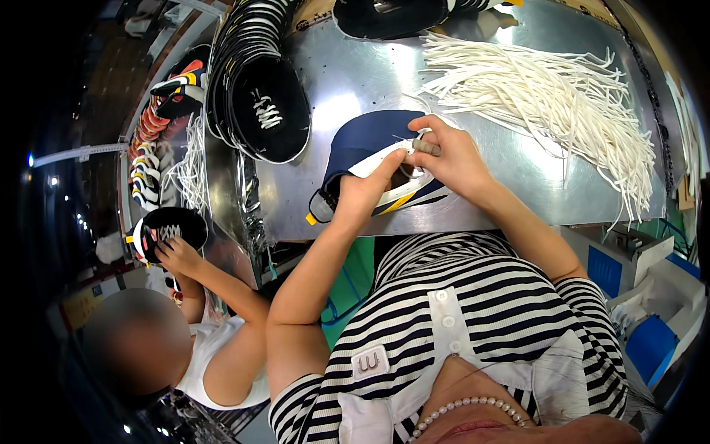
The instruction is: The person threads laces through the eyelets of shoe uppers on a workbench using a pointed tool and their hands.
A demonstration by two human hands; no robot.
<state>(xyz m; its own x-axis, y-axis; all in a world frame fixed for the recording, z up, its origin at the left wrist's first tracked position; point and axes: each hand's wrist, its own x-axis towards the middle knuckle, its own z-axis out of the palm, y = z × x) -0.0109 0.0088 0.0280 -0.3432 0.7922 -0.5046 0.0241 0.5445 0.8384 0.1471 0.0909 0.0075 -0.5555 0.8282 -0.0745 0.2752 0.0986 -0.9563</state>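
A navy shoe upper [355, 138] with white and yellow trim rests on the metal table in front of me. My left hand [364, 194] grips its white eyelet strip, the thumb on top and the fingers hidden beneath. At the right end of the strip, my right hand [455, 157] is closed in a pinch, with a tan wrap around one finger. A white shoelace [420, 172] loops under that hand, seemingly held by it, though the fingertips partly cover the spot.
White shoelaces [547, 103] lie in a heap on the right of the metal table [473, 211]. Black shoe uppers [270, 111] are stacked at left, another dark upper [388, 18] at the far edge. A co-worker's hand [177, 255] works on a shoe at left.
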